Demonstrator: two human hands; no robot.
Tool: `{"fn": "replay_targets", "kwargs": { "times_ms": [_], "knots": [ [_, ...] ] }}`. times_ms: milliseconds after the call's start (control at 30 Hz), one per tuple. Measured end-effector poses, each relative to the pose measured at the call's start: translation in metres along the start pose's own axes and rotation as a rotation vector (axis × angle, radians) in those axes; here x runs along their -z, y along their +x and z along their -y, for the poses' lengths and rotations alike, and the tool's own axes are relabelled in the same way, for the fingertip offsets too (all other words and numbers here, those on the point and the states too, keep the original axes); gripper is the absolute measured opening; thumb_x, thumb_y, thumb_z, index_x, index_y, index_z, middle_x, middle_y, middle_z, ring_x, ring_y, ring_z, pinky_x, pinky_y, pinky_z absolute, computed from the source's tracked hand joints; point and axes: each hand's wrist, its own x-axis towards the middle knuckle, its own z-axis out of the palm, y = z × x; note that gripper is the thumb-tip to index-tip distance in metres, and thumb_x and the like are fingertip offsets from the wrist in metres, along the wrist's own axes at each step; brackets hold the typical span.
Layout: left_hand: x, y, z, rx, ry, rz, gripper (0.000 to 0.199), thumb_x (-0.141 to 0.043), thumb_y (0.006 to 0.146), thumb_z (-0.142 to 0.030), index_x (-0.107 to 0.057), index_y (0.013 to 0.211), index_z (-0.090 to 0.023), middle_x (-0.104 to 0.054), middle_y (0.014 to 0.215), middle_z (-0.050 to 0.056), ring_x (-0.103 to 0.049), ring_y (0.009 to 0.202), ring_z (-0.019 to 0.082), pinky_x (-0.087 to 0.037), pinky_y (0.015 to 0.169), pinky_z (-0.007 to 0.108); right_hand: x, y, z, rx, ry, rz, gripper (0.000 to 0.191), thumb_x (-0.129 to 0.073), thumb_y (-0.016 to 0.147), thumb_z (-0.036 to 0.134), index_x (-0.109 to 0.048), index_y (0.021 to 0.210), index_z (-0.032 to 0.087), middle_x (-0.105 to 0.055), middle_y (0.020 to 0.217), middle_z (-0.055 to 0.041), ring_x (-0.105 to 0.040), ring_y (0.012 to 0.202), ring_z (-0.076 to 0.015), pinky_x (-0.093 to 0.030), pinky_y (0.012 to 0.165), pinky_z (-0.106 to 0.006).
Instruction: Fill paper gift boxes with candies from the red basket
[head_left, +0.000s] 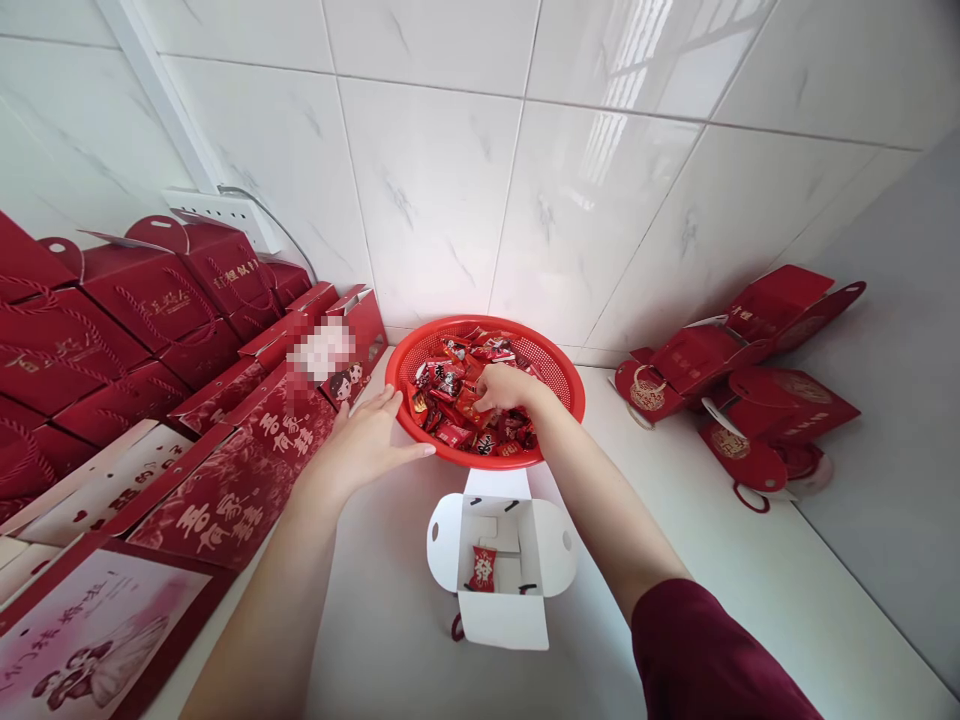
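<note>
A red plastic basket (pixel 574 400) full of wrapped candies (pixel 454 435) sits near the wall. My right hand (pixel 510 388) is inside it, fingers bent down and closed at a red-orange wrapped candy (pixel 466 405); its fingertips are partly hidden. At the basket's left rim is my left hand (pixel 367 437), fingers apart and holding nothing, with thumb and fingertips by the edge. Just in front of the basket stands an open white-lined box (pixel 504 622), flaps spread outward. One red wrapped candy (pixel 482 568) lies inside it, and a dark red cord loop shows at its lower left.
Red gift boxes with rope handles (pixel 165 300) are stacked at the left, beside printed red cartons (pixel 225 490). Several red boxes (pixel 697 360) lie at the right, near a grey panel (pixel 892 400). A power strip (pixel 225 215) is by the tiled wall.
</note>
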Motion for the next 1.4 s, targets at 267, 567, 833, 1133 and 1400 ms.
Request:
{"fn": "replay_targets", "kwargs": {
  "times_ms": [267,567,833,1133,1400],
  "knots": [
    [0.007,-0.001,-0.004,-0.065,-0.044,-0.023,0.088,-0.062,0.074,-0.067,-0.034,0.15,-0.032,-0.032,0.158,0.005,-0.033,0.143,0.038,-0.026,0.115,0.059,0.002,-0.068,0.015,0.133,0.37,-0.136,0.034,-0.055,0.086,0.049,-0.064,0.08,0.017,-0.053,0.057,0.0046,-0.046,0.048,-0.0088,-0.034,0.046,-0.021],
    [0.01,-0.016,-0.036,-0.288,-0.177,-0.251,0.038,-0.057,0.088,-0.045,-0.066,0.118,-0.022,-0.062,0.131,0.006,-0.054,0.125,0.026,-0.038,0.11,0.04,-0.015,-0.155,0.015,0.315,0.675,-0.175,0.023,-0.066,0.085,0.041,-0.07,0.086,0.019,-0.063,0.08,-0.0003,-0.056,0.071,-0.0128,-0.045,0.066,-0.026],
    [-0.012,-0.068,-0.067,-0.478,-0.407,-0.087,0.02,-0.055,0.092,-0.037,-0.066,0.095,-0.022,-0.068,0.103,0.003,-0.064,0.096,0.018,-0.05,0.086,0.031,-0.005,-0.201,0.01,0.227,0.491,-0.368,0.021,-0.059,0.092,0.039,-0.071,0.089,0.021,-0.068,0.088,-0.0038,-0.058,0.074,-0.0149,-0.046,0.065,-0.027],
    [-0.09,-0.106,-0.052,-0.374,-0.417,-0.092,0.075,-0.072,0.078,-0.049,-0.039,0.141,-0.026,-0.038,0.152,0.011,-0.035,0.14,0.031,-0.035,0.114,0.045,-0.026,-0.206,0.022,0.241,0.526,-0.192,0.024,-0.05,0.097,0.034,-0.065,0.084,0.022,-0.063,0.07,0.0006,-0.058,0.061,-0.0128,-0.046,0.058,-0.024],
    [-0.106,-0.106,-0.049,-0.404,-0.498,-0.067,0.094,-0.081,0.067,-0.049,-0.032,0.144,-0.028,-0.042,0.143,0.012,-0.039,0.133,0.033,-0.036,0.111,0.047,-0.037,-0.203,0.023,0.188,0.66,-0.131,0.025,-0.048,0.098,0.038,-0.065,0.094,0.021,-0.066,0.074,-0.0001,-0.065,0.059,-0.0137,-0.047,0.051,-0.024]
  ]
}}
